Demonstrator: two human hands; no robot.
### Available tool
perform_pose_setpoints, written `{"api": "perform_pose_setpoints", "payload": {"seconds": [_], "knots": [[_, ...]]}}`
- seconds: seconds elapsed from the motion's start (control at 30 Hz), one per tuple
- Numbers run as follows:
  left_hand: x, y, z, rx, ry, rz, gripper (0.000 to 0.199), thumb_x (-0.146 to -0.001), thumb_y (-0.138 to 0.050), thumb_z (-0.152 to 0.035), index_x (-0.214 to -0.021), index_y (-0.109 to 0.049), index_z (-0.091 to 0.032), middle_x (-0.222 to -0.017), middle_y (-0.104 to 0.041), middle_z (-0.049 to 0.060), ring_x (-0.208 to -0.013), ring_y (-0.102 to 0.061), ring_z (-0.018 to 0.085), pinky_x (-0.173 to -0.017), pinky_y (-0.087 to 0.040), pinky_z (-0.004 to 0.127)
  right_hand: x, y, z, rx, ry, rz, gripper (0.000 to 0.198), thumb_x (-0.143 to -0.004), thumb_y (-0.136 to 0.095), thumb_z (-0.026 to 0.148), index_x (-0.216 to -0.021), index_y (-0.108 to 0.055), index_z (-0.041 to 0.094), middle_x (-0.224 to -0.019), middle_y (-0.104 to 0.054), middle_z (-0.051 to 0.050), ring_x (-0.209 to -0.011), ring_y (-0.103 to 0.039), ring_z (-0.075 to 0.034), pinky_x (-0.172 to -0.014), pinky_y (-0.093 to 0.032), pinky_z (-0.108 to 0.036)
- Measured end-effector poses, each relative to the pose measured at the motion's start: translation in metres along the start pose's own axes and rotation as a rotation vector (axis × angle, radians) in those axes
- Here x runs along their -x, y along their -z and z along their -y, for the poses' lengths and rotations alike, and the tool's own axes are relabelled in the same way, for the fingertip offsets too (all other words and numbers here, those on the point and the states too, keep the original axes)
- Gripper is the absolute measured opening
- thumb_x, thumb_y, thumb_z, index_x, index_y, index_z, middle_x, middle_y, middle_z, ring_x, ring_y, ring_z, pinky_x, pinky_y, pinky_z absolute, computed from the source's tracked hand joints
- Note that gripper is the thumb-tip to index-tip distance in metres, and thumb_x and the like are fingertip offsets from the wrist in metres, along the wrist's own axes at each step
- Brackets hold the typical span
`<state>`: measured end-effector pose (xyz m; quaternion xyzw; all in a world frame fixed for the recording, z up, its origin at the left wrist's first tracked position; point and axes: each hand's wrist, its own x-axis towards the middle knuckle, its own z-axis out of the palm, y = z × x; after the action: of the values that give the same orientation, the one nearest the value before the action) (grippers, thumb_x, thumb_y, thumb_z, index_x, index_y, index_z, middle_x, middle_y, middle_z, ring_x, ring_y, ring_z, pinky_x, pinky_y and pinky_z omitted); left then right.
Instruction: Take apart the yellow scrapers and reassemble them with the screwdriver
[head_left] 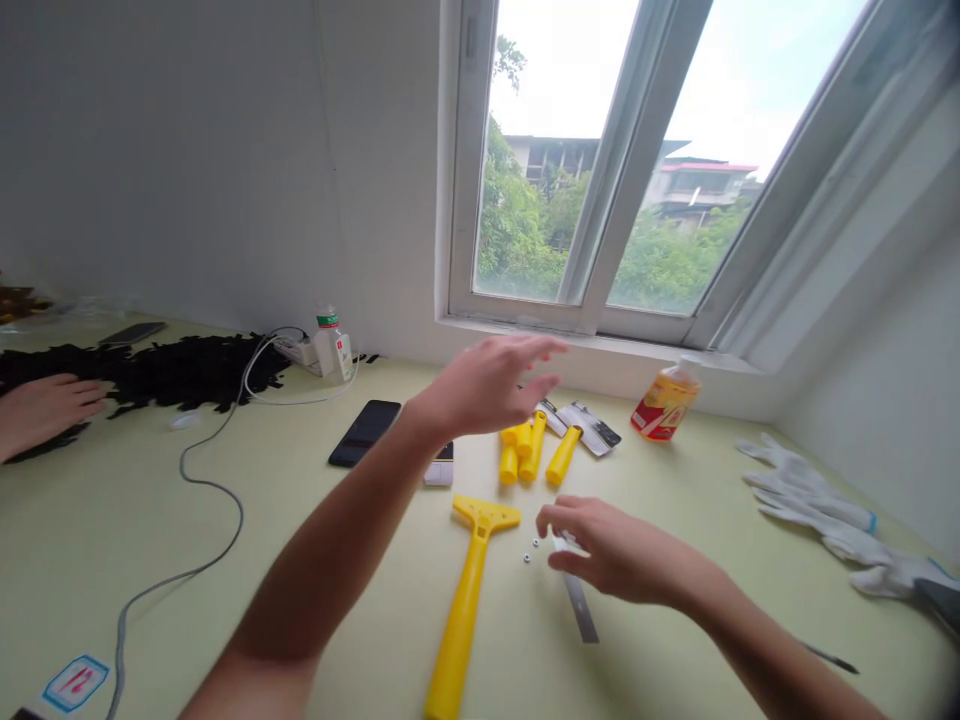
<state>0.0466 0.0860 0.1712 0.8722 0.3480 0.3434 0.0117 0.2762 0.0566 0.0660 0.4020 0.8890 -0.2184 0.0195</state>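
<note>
My left hand (pixel 491 385) is raised over the far part of the table, fingers stretched forward and thumb apart, holding nothing that I can see. Just beyond it lie several short yellow handles (pixel 564 456) and packages with printed fronts (pixel 591 428). My right hand (pixel 611 548) hovers with curved fingers and thumb apart above a thin flat metal blade (pixel 579 608), covering its far end. Two small nuts (pixel 527 558) rest left of that hand. Between my arms, a yellow scraper handle (pixel 466 590) with a wide head lies lengthwise on the table.
A black phone (pixel 365 433) lies left of my left forearm. An orange-labelled bottle (pixel 666 402) stands by the window; white gloves (pixel 814 500) lie at right. A grey cable (pixel 241 510) winds down the left side. Another person's hand (pixel 52 410) rests by black scraps (pixel 191 370).
</note>
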Motion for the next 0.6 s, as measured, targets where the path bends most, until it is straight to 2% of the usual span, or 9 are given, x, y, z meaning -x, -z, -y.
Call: {"api": "perform_pose_setpoints", "payload": {"seconds": [0.07,0.1,0.13,0.2,0.23,0.3,0.37,0.43,0.6], "knots": [[-0.028,-0.008,-0.03,0.122,-0.122,-0.199,0.03,-0.098,-0.041,-0.025,-0.122,-0.057,-0.016,-0.108,-0.068,0.007,-0.09,-0.064,0.015,-0.079,-0.051,0.028,-0.002,-0.007,0.011,-0.002,0.046,0.053,0.023,-0.088,-0.056,0.033,-0.109,-0.062,0.03,-0.108,-0.066,-0.004,-0.099,-0.061,-0.024,-0.08,-0.047,-0.034],[-0.034,-0.016,-0.041,0.133,-0.182,-0.235,0.027,-0.097,-0.04,-0.022,-0.117,-0.058,-0.016,-0.103,-0.068,0.007,-0.085,-0.064,0.014,-0.074,-0.05,0.028,-0.002,-0.009,0.013,0.004,0.045,0.063,0.024,-0.088,-0.056,0.032,-0.111,-0.062,0.03,-0.108,-0.066,-0.004,-0.098,-0.062,-0.024,-0.08,-0.047,-0.034],[-0.035,-0.027,-0.049,0.105,-0.252,-0.199,0.024,-0.096,-0.042,-0.02,-0.112,-0.06,-0.018,-0.098,-0.068,0.006,-0.081,-0.063,0.014,-0.069,-0.049,0.027,-0.001,-0.01,0.011,0.018,0.027,0.052,0.025,-0.088,-0.055,0.032,-0.112,-0.063,0.029,-0.108,-0.067,-0.005,-0.098,-0.062,-0.025,-0.08,-0.048,-0.035],[-0.017,-0.052,-0.052,-0.034,-0.442,0.037,0.014,-0.089,-0.051,-0.02,-0.096,-0.063,-0.02,-0.084,-0.067,0.002,-0.069,-0.06,0.015,-0.054,-0.043,0.027,-0.001,-0.008,0.002,0.06,-0.052,-0.013,0.026,-0.087,-0.055,0.029,-0.11,-0.065,0.025,-0.109,-0.067,-0.008,-0.098,-0.062,-0.027,-0.081,-0.049,-0.036],[0.0,-0.064,-0.048,-0.104,-0.541,0.172,0.009,-0.084,-0.054,-0.018,-0.084,-0.062,-0.021,-0.074,-0.064,0.001,-0.061,-0.056,0.015,-0.048,-0.037,0.027,-0.001,-0.007,-0.004,0.077,-0.077,-0.046,0.026,-0.086,-0.056,0.027,-0.108,-0.067,0.023,-0.108,-0.067,-0.009,-0.097,-0.062,-0.027,-0.081,-0.049,-0.036],[0.044,-0.083,-0.031,-0.114,-0.617,0.312,0.009,-0.079,-0.057,-0.02,-0.071,-0.057,-0.021,-0.07,-0.061,0.0,-0.062,-0.055,0.015,-0.046,-0.033,0.029,-0.001,-0.003,-0.016,0.084,-0.063,-0.088,0.023,-0.085,-0.056,0.024,-0.105,-0.068,0.022,-0.107,-0.066,-0.009,-0.095,-0.062,-0.025,-0.082,-0.049,-0.036],[0.087,-0.092,-0.008,-0.048,-0.585,0.36,0.011,-0.079,-0.056,-0.023,-0.069,-0.053,-0.021,-0.062,-0.056,0.001,-0.062,-0.052,0.015,-0.049,-0.036,0.03,-0.001,-0.001,-0.025,0.06,-0.007,-0.078,0.022,-0.085,-0.057,0.025,-0.104,-0.068,0.026,-0.105,-0.065,-0.005,-0.093,-0.062,-0.023,-0.081,-0.048,-0.035],[0.118,-0.093,0.013,0.003,-0.469,0.377,0.004,-0.078,-0.056,-0.024,-0.079,-0.056,-0.02,-0.065,-0.057,0.001,-0.062,-0.051,0.016,-0.052,-0.038,0.031,0.0,-0.001,-0.03,0.028,0.015,-0.049,0.025,-0.083,-0.063,0.029,-0.108,-0.065,0.03,-0.107,-0.062,-0.003,-0.093,-0.061,-0.022,-0.08,-0.048,-0.034],[0.138,-0.096,0.039,-0.029,-0.296,0.349,0.006,-0.08,-0.052,-0.02,-0.077,-0.056,-0.02,-0.071,-0.059,0.002,-0.064,-0.052,0.015,-0.06,-0.038,0.032,-0.006,-0.011,-0.029,0.014,-0.06,-0.019,0.048,-0.069,-0.078,0.034,-0.112,-0.057,0.028,-0.113,-0.056,-0.004,-0.094,-0.059,-0.024,-0.076,-0.048,-0.034]]}}
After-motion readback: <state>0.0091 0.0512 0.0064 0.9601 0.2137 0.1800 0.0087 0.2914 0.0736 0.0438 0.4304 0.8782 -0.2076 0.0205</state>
